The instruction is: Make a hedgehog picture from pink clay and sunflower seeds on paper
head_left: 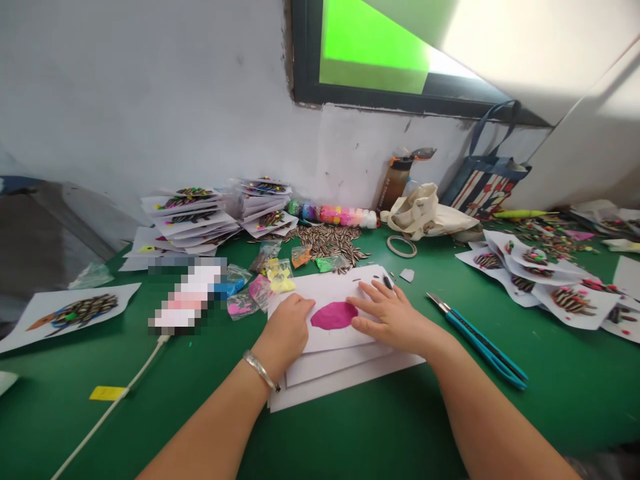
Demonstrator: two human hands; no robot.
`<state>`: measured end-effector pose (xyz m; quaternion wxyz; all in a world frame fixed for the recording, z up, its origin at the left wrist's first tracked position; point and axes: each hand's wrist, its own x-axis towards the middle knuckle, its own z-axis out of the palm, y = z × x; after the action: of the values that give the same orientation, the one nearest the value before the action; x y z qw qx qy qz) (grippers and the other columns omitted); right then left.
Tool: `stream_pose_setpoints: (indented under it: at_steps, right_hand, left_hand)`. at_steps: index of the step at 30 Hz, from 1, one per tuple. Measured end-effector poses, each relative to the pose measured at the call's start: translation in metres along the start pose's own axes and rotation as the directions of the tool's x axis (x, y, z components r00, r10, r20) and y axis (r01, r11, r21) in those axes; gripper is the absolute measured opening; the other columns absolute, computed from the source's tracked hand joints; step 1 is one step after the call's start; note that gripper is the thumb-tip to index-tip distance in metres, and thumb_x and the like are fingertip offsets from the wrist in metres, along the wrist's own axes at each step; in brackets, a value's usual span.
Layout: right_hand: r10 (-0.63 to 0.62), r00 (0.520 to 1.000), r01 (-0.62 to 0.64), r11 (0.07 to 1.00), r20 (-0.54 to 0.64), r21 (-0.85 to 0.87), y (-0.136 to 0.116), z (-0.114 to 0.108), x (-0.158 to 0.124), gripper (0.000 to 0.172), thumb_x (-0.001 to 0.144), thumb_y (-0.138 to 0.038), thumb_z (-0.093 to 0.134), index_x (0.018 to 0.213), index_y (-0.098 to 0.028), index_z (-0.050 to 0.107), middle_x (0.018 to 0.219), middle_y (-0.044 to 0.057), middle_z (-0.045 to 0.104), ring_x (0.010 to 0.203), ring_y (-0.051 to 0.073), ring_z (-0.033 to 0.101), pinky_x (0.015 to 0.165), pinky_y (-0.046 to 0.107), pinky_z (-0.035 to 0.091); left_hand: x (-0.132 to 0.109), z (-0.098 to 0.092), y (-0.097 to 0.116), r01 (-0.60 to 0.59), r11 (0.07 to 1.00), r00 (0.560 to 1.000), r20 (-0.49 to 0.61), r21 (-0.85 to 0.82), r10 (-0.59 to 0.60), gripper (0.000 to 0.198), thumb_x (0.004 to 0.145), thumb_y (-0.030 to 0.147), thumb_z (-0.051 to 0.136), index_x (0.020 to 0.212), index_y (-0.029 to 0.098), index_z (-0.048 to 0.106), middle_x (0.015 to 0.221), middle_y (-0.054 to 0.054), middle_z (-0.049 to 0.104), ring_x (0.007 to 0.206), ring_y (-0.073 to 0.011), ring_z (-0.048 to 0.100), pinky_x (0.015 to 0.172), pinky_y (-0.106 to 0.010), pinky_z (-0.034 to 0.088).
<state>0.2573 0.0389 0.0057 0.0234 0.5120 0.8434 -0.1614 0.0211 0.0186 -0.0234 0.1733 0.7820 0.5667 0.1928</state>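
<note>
Head view, left hand (286,328): curled; I cannot tell its hold
Right hand (384,315): fingers spread over magenta patch's (331,317) right edge
Patch: flat on white paper (340,341), between hands
Pixelated: object (185,300) at cable's (145,365) end
Table (350,440): green
Wall (150,100): scuffed; window (373,43) cut off above

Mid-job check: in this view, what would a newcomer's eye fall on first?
Probably the magenta patch first, lying on the white paper near the middle of the green table. Next, the glowing green windowpane at the top of the picture, then the heap of striped seeds just beyond the paper.
</note>
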Motion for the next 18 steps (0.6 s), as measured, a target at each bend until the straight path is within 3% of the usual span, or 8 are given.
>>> stream_pose_setpoints:
  at_steps: [9, 14, 18]
  right_hand:
    - [-0.025, 0.997, 0.025, 1.0, -0.068, -0.001, 0.005, 0.0, -0.001, 0.061, 0.084, -0.07, 0.033, 0.136, -0.039, 0.043, 0.152, 0.005, 0.026, 0.138, 0.038, 0.017, 0.105, 0.065, 0.013]
    - [-0.07, 0.997, 0.071, 0.998, -0.041, -0.001, 0.009, -0.003, -0.002, 0.048, 0.087, -0.061, 0.036, 0.126, -0.041, 0.054, 0.149, 0.003, 0.033, 0.138, 0.037, 0.019, 0.105, 0.066, 0.012]
    - [-0.04, 0.997, 0.041, 0.999, -0.073, 0.019, 0.012, -0.003, -0.003, 0.043, 0.09, -0.054, 0.038, 0.127, -0.04, 0.053, 0.15, 0.003, 0.03, 0.139, 0.036, 0.018, 0.105, 0.066, 0.012]
  left_hand:
    - [0.001, 0.001, -0.002, 0.007, 1.0, 1.0, -0.005, -0.001, -0.007, 0.044, 0.077, -0.001, 0.036, 0.111, 0.013, 0.06, 0.1, -0.011, 0.058, 0.094, -0.0195, 0.054, 0.091, -0.034, 0.045]
    - [0.001, 0.004, -0.004, 0.013, 1.0, 1.0, -0.006, -0.019, -0.014, 0.043, 0.077, -0.001, 0.035, 0.111, 0.012, 0.06, 0.099, -0.011, 0.058, 0.093, -0.0198, 0.055, 0.091, -0.034, 0.045]
    - [0.0, 0.004, -0.005, 0.002, 1.0, 1.0, -0.016, -0.028, -0.002, 0.043, 0.077, -0.001, 0.036, 0.111, 0.01, 0.06, 0.098, -0.012, 0.058, 0.092, -0.0195, 0.054, 0.091, -0.034, 0.045]
